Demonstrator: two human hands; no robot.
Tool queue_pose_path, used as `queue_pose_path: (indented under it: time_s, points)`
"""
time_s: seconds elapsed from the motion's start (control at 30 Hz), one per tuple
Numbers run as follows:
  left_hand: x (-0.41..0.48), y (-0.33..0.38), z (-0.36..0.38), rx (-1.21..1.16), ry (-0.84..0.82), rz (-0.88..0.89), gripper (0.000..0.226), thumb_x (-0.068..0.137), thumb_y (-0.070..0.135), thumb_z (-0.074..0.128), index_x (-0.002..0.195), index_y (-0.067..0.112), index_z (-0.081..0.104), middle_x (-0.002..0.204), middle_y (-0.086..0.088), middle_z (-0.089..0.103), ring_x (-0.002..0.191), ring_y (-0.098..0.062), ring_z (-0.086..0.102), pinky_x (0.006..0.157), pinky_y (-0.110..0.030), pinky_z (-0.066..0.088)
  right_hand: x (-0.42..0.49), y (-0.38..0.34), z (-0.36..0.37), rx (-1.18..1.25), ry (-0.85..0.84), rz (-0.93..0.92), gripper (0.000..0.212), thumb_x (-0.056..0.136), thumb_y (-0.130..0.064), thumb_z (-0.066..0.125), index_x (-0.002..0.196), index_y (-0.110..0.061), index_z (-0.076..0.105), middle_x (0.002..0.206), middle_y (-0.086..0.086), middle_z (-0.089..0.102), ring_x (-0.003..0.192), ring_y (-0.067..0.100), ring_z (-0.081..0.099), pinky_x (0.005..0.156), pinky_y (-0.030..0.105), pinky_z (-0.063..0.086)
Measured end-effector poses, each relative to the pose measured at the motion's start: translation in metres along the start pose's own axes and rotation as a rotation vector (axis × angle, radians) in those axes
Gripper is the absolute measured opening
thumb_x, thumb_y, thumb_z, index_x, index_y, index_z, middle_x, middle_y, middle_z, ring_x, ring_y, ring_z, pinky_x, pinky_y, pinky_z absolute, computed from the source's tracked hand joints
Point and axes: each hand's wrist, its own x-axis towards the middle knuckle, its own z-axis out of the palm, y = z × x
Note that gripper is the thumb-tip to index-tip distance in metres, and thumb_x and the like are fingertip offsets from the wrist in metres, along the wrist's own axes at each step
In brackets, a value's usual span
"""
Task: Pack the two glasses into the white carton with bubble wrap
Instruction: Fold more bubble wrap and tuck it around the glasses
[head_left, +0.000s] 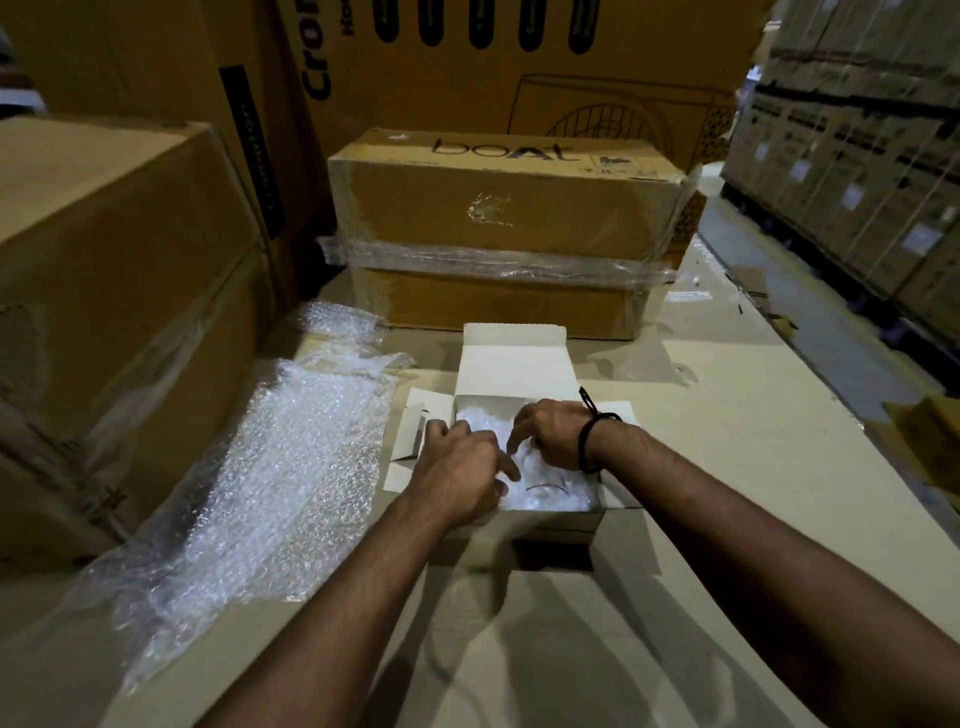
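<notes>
"boAt" on taped brown box (511, 208); "Cro…" (cut off) on tall carton (441, 88) behind

Open carton (511, 364) on a cardboard surface (727, 467). In the carton: a bubble-wrapped glass (550, 493), with the left hand (457, 467) and right hand (553, 434) over it. Left of the carton: a loose bubble wrap sheet (291, 467). Behind the carton: a taped box (509, 218).
</notes>
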Motion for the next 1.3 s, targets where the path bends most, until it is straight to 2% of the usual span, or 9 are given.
queue_pose_path:
  time_s: [0.1, 0.3, 0.5, 0.67, 0.77, 0.87, 1.03, 1.17, 1.3]
  points:
    - [-0.001, -0.001, 0.006, -0.1, -0.145, -0.01, 0.033, 0.091, 0.036, 0.044, 0.106, 0.04, 0.073, 0.11, 0.006, 0.065, 0.106, -0.021, 0.046, 0.088, -0.041, 0.023, 0.002, 0.006, 0.0, 0.047, -0.053, 0.003, 0.058, 0.084, 0.005, 0.044, 0.118, -0.037, 0.065, 0.14, -0.004, 0.049, 0.125, 0.019, 0.048, 0.1, 0.034, 0.045]
    - [0.004, 0.002, 0.009, -0.05, -0.273, -0.084, 0.045, 0.091, 0.045, 0.035, 0.095, 0.024, 0.074, 0.103, -0.001, 0.064, 0.103, -0.024, 0.044, 0.091, -0.044, 0.024, -0.003, 0.012, -0.011, -0.032, 0.101, 0.145, 0.05, 0.083, -0.004, 0.048, 0.114, -0.039, 0.064, 0.129, -0.002, 0.058, 0.117, 0.021, 0.053, 0.095, 0.037, 0.046]
    - [-0.004, -0.005, 0.007, -0.044, 0.139, -0.162, 0.032, 0.081, 0.037, 0.045, 0.094, 0.032, 0.074, 0.1, 0.007, 0.068, 0.1, -0.023, 0.053, 0.091, -0.04, 0.028, 0.001, 0.005, 0.007, 0.014, -0.037, 0.182, 0.049, 0.088, -0.015, 0.048, 0.127, -0.045, 0.054, 0.141, 0.0, 0.05, 0.125, 0.024, 0.048, 0.104, 0.037, 0.043]
    - [-0.01, -0.001, 0.011, -0.075, -0.183, -0.122, 0.035, 0.086, 0.038, 0.038, 0.077, 0.017, 0.064, 0.097, -0.001, 0.062, 0.105, -0.025, 0.044, 0.094, -0.047, 0.025, 0.003, 0.002, -0.004, -0.007, -0.017, 0.158, 0.048, 0.087, -0.009, 0.045, 0.119, -0.041, 0.06, 0.135, 0.004, 0.052, 0.12, 0.025, 0.051, 0.096, 0.037, 0.046]
    - [-0.008, 0.006, 0.007, -0.017, -0.27, -0.116, 0.04, 0.091, 0.038, 0.035, 0.089, 0.019, 0.069, 0.104, -0.003, 0.058, 0.109, -0.026, 0.041, 0.098, -0.049, 0.022, 0.004, -0.006, -0.008, 0.006, 0.049, 0.075, 0.046, 0.08, -0.003, 0.047, 0.1, -0.039, 0.067, 0.125, 0.001, 0.057, 0.108, 0.025, 0.056, 0.089, 0.039, 0.049]
    - [-0.008, 0.007, 0.003, -0.009, -0.318, -0.126, 0.041, 0.092, 0.039, 0.034, 0.1, 0.023, 0.071, 0.111, -0.004, 0.057, 0.113, -0.027, 0.041, 0.101, -0.05, 0.021, 0.003, -0.014, -0.004, -0.047, -0.021, 0.036, 0.049, 0.084, 0.0, 0.046, 0.104, -0.039, 0.068, 0.126, -0.002, 0.055, 0.111, 0.021, 0.054, 0.089, 0.033, 0.049]
    - [-0.01, 0.007, 0.011, -0.113, 0.06, -0.165, 0.037, 0.09, 0.038, 0.04, 0.112, 0.034, 0.069, 0.112, 0.004, 0.063, 0.109, -0.022, 0.049, 0.096, -0.045, 0.026, 0.008, -0.007, -0.002, -0.029, -0.1, 0.037, 0.055, 0.087, -0.002, 0.043, 0.115, -0.044, 0.064, 0.135, -0.007, 0.052, 0.121, 0.021, 0.048, 0.1, 0.036, 0.044]
    - [-0.011, 0.015, 0.017, 0.024, -0.082, -0.11, 0.043, 0.094, 0.042, 0.032, 0.113, 0.03, 0.069, 0.114, -0.003, 0.058, 0.108, -0.025, 0.043, 0.092, -0.045, 0.026, 0.004, 0.007, -0.012, 0.102, -0.006, 0.154, 0.051, 0.085, 0.002, 0.045, 0.114, -0.033, 0.067, 0.132, 0.001, 0.056, 0.118, 0.021, 0.053, 0.097, 0.029, 0.044]
    - [-0.003, 0.018, 0.015, 0.05, -0.146, -0.147, 0.043, 0.093, 0.041, 0.035, 0.108, 0.021, 0.07, 0.113, -0.006, 0.058, 0.109, -0.029, 0.043, 0.093, -0.046, 0.026, 0.0, 0.005, -0.013, 0.01, -0.004, 0.255, 0.046, 0.092, -0.01, 0.043, 0.124, -0.038, 0.06, 0.132, 0.004, 0.054, 0.12, 0.022, 0.051, 0.095, 0.031, 0.043]
